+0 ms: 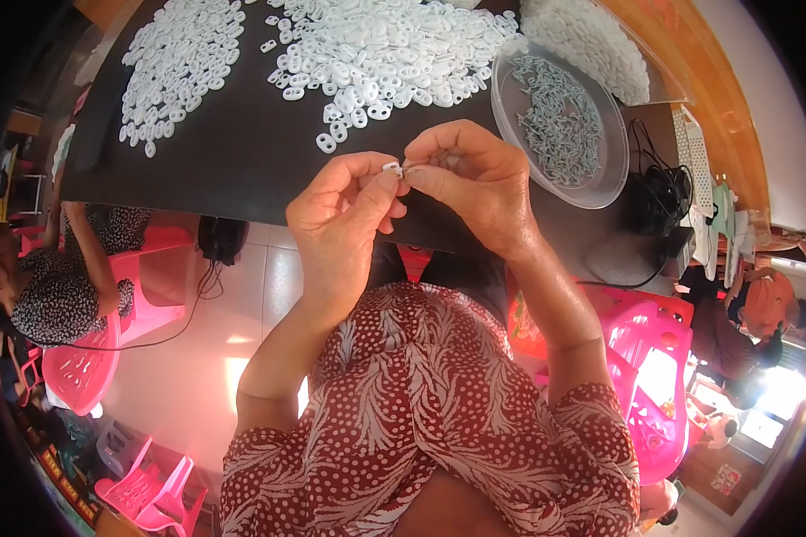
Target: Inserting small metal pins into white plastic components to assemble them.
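Over the near edge of the table, my left hand (pixel 345 201) pinches a small white plastic piece (pixel 392 167) between thumb and fingertips. My right hand (pixel 470 174) meets it there, its thumb and forefinger closed at the piece's right side. Whatever the right fingertips hold is too small to make out. Just beyond the hands spreads a big heap of white oval two-hole plastic pieces (pixel 394 54). A clear round tub (pixel 611 170) to the right of my right hand holds many small grey screw-like parts (pixel 560 121).
A second spread of white ovals (pixel 184 67) lies left on the dark table (pixel 233 170). Far right, a clear tray holds more white pieces (pixel 591 45). Black cables (pixel 658 174) bunch at the right edge. Pink chairs (pixel 636 385) stand around; a person (pixel 58 286) sits left.
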A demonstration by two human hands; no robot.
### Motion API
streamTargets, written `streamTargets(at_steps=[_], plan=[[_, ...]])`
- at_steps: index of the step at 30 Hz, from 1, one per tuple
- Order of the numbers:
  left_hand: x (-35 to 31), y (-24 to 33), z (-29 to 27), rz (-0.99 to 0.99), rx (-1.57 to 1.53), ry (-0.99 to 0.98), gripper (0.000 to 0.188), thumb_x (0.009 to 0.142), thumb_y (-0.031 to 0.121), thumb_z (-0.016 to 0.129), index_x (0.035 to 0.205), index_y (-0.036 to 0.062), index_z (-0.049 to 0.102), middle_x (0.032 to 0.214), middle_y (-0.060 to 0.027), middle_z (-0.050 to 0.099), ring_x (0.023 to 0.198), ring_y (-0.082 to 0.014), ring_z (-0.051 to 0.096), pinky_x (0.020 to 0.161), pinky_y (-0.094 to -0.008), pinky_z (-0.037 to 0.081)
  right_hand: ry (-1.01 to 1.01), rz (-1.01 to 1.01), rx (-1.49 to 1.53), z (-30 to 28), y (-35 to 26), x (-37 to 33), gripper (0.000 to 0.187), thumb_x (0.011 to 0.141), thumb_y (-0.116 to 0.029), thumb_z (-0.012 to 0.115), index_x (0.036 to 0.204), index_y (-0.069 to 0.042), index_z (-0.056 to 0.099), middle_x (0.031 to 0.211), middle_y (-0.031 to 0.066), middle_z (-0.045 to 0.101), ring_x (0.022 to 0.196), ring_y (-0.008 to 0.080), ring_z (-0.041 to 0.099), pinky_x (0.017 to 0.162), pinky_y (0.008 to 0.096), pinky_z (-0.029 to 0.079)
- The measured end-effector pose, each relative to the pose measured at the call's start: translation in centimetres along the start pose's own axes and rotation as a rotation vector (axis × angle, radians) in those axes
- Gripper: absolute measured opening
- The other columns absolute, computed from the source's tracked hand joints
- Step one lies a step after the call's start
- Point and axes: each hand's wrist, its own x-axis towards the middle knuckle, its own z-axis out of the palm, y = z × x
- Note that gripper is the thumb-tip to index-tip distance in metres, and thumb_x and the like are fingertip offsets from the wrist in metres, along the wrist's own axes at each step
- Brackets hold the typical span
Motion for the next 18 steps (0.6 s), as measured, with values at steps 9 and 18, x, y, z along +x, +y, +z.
streamTargets(at_steps=[9, 18], plan=[[-0.35, -0.10, -0.03, 0.003, 0.083, 0.019, 0.010, 0.088, 0.005, 0.060, 0.097, 0.0003, 0.063, 0.080, -0.0013, 0.063, 0.064, -0.0049, 0.054, 0.054, -0.0173, 0.041, -0.016, -0.023, -0.128, -0.08, 0.26, -0.08, 0.013, 0.078, -0.002, 0.067, 0.090, -0.001, 0.063, 0.079, 0.0004, 0.064, 0.072, 0.0044, 0.056, 0.063, 0.0207, 0.045], [-0.54, -0.08, -0.12, 0.020, 0.105, 0.020, 0.009, 0.088, 0.004, 0.060, 0.096, -0.0001, 0.063, 0.080, -0.0015, 0.062, 0.065, -0.0050, 0.053, 0.056, -0.0174, 0.041, -0.010, -0.049, -0.191, 0.03, -0.02, -0.11, 0.012, 0.078, -0.003, 0.068, 0.089, -0.002, 0.064, 0.077, -0.0006, 0.063, 0.070, 0.0045, 0.054, 0.062, 0.0214, 0.044]])
